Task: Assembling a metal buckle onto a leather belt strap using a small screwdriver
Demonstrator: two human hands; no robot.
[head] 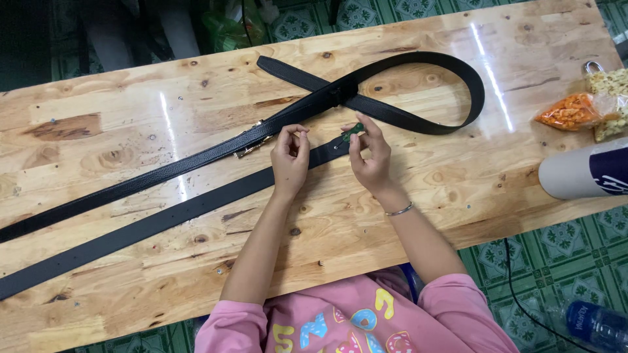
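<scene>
We see the right hand pinching a small green tool between thumb and fingertips, just above the end of the lower black belt, which runs from the table's middle toward its left edge. The left hand is curled with fingertips pinched together over the same belt end, though we cannot tell what it grips, and the gold buckle of the looped upper belt lies just beside it. At the right edge lie a clear bag of orange snacks, a pale yellow snack bag, and a white tube with a dark label.
</scene>
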